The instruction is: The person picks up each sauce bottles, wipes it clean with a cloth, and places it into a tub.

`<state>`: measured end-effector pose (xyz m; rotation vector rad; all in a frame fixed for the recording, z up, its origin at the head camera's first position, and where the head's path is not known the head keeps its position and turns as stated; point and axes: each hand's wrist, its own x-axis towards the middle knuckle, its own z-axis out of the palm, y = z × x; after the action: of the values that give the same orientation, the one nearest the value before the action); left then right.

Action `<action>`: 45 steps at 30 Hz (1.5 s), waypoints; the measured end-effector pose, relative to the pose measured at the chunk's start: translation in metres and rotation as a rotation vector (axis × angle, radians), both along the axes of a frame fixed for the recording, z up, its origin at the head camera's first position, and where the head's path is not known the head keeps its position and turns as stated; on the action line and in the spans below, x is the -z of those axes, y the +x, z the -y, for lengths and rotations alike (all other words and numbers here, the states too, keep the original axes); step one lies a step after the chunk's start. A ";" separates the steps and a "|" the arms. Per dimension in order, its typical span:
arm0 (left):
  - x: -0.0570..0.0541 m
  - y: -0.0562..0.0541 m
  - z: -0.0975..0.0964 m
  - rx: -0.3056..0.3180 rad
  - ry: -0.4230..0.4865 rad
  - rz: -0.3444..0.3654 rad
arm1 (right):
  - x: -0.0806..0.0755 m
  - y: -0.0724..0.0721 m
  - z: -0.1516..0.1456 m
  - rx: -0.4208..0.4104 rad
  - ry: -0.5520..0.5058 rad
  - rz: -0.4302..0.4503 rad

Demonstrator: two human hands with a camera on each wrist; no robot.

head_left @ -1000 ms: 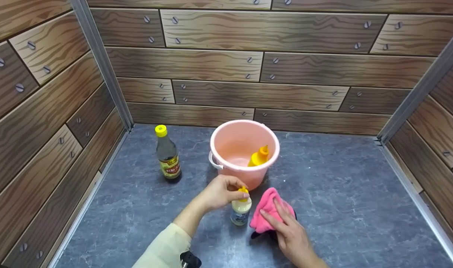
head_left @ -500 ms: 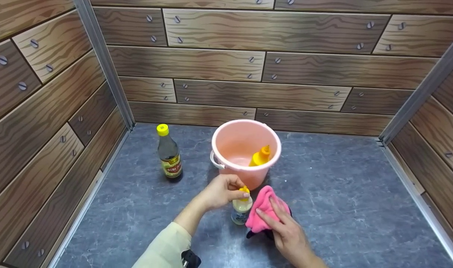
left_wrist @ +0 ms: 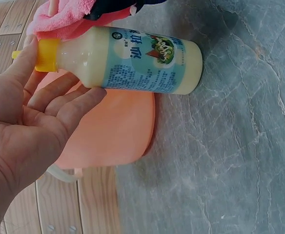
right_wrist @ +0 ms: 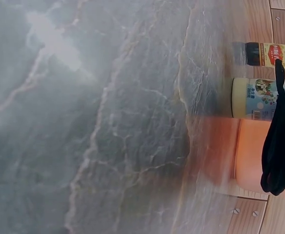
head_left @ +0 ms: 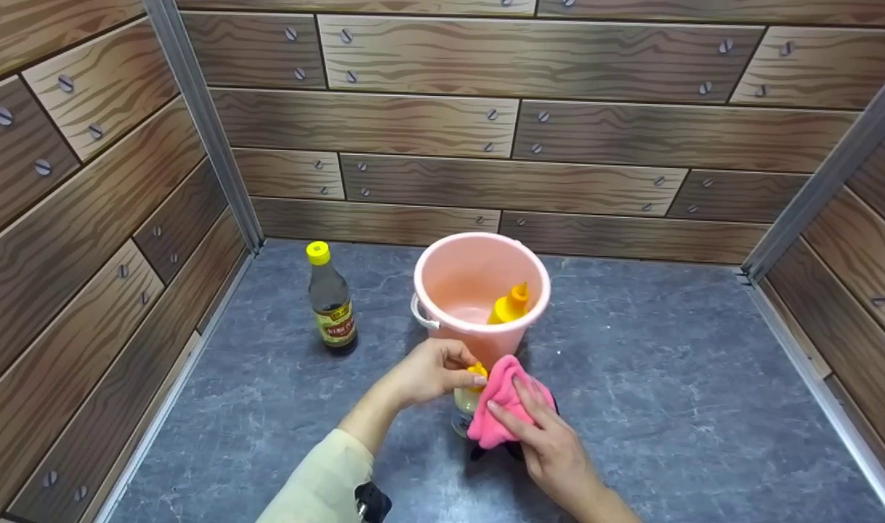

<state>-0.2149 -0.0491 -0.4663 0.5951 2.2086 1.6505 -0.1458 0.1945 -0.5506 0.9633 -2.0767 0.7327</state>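
My left hand [head_left: 426, 374] pinches the yellow cap [left_wrist: 47, 55] of a salad dressing bottle [left_wrist: 137, 58] between thumb and fingers. The bottle is pale cream with a blue label and stands upright on the grey surface, in front of a pink bucket [head_left: 442, 283]. From the right, my right hand [head_left: 559, 454] holds a bright pink cloth [head_left: 504, 407], fingers spread over it. In the head view the cloth covers the bottle's right side; whether it presses on it I cannot tell. A black strip [right_wrist: 276, 151] hangs below the cloth. My right thumb is hidden.
Inside the bucket a yellow squeeze bottle [head_left: 509, 308] leans against the right wall. A dark sauce bottle [head_left: 333, 309] with a yellow cap stands to the left of the bucket. Wood-patterned walls [head_left: 413, 131] enclose the grey surface at the back and sides.
My right hand has moved left with the pink cloth, from beside the salad dressing bottle to over its right side. My left hand keeps its pinch on the cap.
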 end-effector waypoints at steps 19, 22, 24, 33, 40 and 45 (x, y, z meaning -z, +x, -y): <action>-0.002 0.001 0.000 -0.006 -0.001 0.064 | -0.001 -0.008 0.006 -0.030 0.054 0.055; -0.002 0.001 0.000 -0.005 -0.008 0.066 | -0.002 -0.010 0.008 -0.034 0.054 0.033; -0.002 0.001 0.000 -0.005 -0.018 0.062 | -0.003 -0.011 0.010 -0.036 0.055 0.022; -0.004 0.001 0.000 -0.002 -0.010 0.089 | -0.008 -0.006 0.013 -0.020 0.106 0.096; -0.004 0.000 0.001 -0.002 -0.016 0.071 | -0.009 -0.006 0.013 -0.003 0.123 0.113; -0.003 -0.001 0.001 -0.001 -0.024 0.059 | -0.005 -0.005 0.014 0.017 0.120 0.084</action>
<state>-0.2162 -0.0499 -0.4637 0.5326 2.1843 1.6185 -0.1511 0.1804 -0.5455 0.9947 -2.2209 0.6559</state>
